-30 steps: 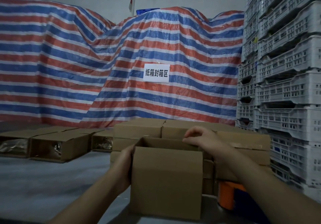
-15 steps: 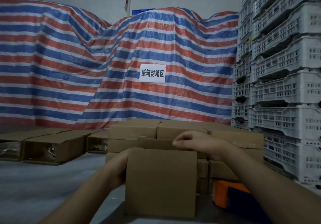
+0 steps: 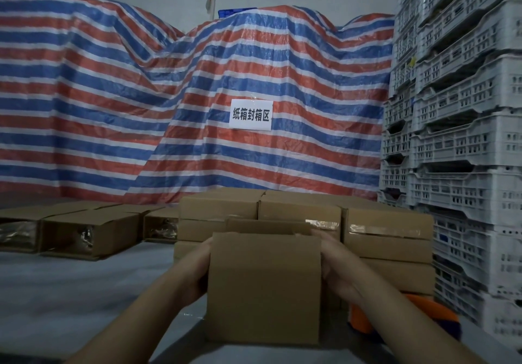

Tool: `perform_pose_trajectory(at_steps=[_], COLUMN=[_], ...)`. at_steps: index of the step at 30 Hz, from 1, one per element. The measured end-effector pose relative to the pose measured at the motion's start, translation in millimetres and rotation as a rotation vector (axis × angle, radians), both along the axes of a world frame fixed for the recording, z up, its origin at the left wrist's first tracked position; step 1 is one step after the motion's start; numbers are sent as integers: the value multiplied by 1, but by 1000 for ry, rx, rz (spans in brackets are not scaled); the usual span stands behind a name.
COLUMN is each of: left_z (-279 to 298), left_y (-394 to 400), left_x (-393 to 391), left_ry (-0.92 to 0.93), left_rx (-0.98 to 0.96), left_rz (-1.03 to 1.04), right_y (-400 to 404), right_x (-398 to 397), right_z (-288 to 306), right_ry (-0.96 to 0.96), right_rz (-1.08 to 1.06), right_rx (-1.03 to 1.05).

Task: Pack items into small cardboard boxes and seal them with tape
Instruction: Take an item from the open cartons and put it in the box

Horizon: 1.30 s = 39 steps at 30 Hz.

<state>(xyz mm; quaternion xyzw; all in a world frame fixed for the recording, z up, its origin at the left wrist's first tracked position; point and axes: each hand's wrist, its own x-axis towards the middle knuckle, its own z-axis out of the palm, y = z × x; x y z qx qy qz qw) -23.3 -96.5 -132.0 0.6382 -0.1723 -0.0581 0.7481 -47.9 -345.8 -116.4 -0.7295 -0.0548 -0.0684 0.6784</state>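
Observation:
A small brown cardboard box (image 3: 262, 287) stands upright in front of me on the grey table, its near flap raised toward me and its far flap showing behind. My left hand (image 3: 199, 269) presses against the box's left side, fingers hidden behind the edge. My right hand (image 3: 334, 267) holds the right side, fingers wrapping toward the top corner. An orange and blue tape dispenser (image 3: 406, 317) lies on the table at the right, partly hidden by my right forearm.
Stacked sealed cardboard boxes (image 3: 387, 231) stand just behind the box. Several open boxes (image 3: 87, 232) lie on their sides at the left. A striped tarp (image 3: 169, 109) with a white sign covers the back. White plastic crates (image 3: 463, 137) tower at the right.
My right hand came down from the box's far top flap to its right side. The near flap now stands a little higher against the far one.

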Motion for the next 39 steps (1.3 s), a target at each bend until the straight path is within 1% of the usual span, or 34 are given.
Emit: perform_pose_trajectory(at_steps=[3,6,9,11,12,15,16,19,22,26,29,31,34,36,39], left_z=[-2,-4,-6,-4,-1,4,5,1,-2,-4,-4,-5,-9,-9,-9], left_y=[-2,-2,-5,-2,2,17,19,14,5,0,-3,-5,-9,-11,-12], left_x=[1,3,2,-1,-2,-7,-9,-8,-8,-7,-6,-5,-4,-4,-5], left_ry=[-11,-30,-51,-19,-17,-63,-57,-48,-80,-60,-32,-27,3,-7,-34], left_rx=[-2,6,66,40,30,53,42,-9,25,66,48,15,-82,-144,-139], left_rz=[0,17,77,78,50,-135,-146,-97,-36,40,83,114,156,157,109], right_y=[-3,-3,-1,0,0,-1,-1,0,-1,-7,-6,-4,-1,1,4], right_x=[4,6,12,12,12,11,10,6,1,-2,-7,-7,-9,-10,-13], right_z=[-10,-17,-21,-23,-23,-23,-24,-24,-24,-28,-30,-32,-31,-31,-33], right_ry=[10,2,-2,-8,-12,-18,-19,-19,-8,-25,-38,-32,-60,-70,-92], right_rz=[-51,-71,-102,-116,-119,-118,-113,-102,-76,-25,2,-22,-36,-38,-24], right_rx=[-1,95,154,173,173,164,164,200,235,283,165,90,79,87,123])
